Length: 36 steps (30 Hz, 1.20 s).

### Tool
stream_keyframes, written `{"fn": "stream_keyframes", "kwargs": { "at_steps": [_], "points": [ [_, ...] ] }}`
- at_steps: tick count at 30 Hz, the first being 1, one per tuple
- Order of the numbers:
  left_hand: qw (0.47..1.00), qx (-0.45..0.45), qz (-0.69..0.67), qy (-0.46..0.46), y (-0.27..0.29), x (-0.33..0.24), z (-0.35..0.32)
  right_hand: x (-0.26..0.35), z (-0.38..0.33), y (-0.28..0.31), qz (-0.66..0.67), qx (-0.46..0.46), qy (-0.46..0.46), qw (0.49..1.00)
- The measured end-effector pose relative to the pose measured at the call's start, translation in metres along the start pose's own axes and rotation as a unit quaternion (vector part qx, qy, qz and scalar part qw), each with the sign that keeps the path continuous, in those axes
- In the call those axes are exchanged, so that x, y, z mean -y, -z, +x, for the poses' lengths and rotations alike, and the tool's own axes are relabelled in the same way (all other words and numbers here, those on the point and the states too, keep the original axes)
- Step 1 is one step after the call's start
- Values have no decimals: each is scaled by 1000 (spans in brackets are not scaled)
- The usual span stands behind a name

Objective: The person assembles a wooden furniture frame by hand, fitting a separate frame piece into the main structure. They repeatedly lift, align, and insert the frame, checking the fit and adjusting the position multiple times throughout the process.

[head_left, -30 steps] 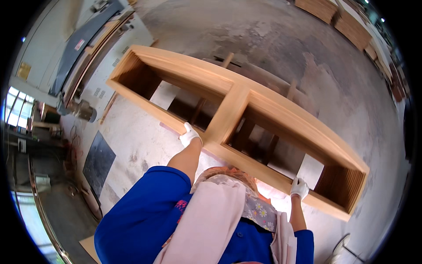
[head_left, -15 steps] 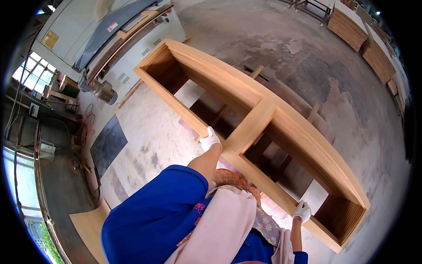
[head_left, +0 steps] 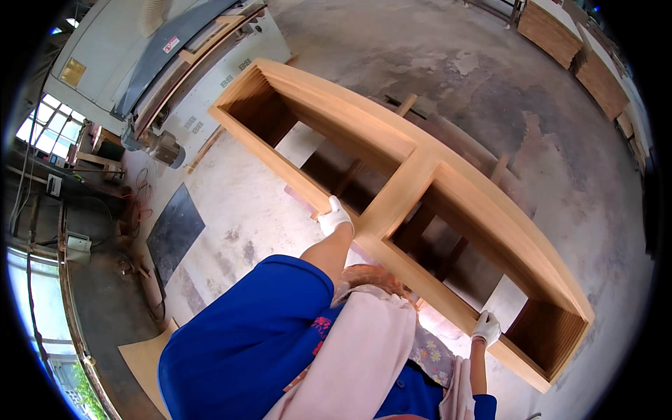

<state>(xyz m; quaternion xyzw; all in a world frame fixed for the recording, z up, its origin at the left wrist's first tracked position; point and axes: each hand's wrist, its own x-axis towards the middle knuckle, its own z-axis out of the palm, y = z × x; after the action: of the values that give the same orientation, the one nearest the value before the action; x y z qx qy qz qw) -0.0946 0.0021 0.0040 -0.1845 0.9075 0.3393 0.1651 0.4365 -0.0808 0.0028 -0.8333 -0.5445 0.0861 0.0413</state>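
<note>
A long stack of light-brown wooden frames (head_left: 399, 203) lies before me. It has two rectangular openings split by a cross bar, and layered edges line the inner walls. My left hand (head_left: 335, 218), in a white glove, grips the near rail of the top frame just left of the cross bar. Farther right, my right hand (head_left: 486, 327), also gloved in white, holds that same rail close to the right end. The fingertips of both hands are partly hidden by the rail.
Wooden supports (head_left: 404, 105) jut out under the stack. A large grey machine (head_left: 224, 98) with a motor (head_left: 165, 148) stands at the far left. A dark mat (head_left: 175, 231) lies on the concrete floor. Stacked wooden boards (head_left: 549, 31) stand at the far right.
The view has turned slightly. My right hand shows a little higher in the picture, still on the near rail. My left hand keeps its place on the rail.
</note>
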Motion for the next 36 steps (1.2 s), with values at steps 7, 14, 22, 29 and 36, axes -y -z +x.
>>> {"fn": "stream_keyframes", "kwargs": {
  "at_steps": [7,14,22,29,36],
  "points": [
    [1000,-18,-4,-23,-1,-1,0,11,2,13,-26,20,11,999],
    [998,35,38,31,29,-18,-23,13,3,17,-9,-10,21,1000],
    [1000,22,5,1,5,-9,-11,4,-1,9,-39,32,-12,999],
    [998,-41,44,-21,3,-6,-7,3,2,7,-11,11,1,1000],
    [999,-10,29,-12,-8,2,11,-7,2,-2,-8,19,13,1000]
  ]
}}
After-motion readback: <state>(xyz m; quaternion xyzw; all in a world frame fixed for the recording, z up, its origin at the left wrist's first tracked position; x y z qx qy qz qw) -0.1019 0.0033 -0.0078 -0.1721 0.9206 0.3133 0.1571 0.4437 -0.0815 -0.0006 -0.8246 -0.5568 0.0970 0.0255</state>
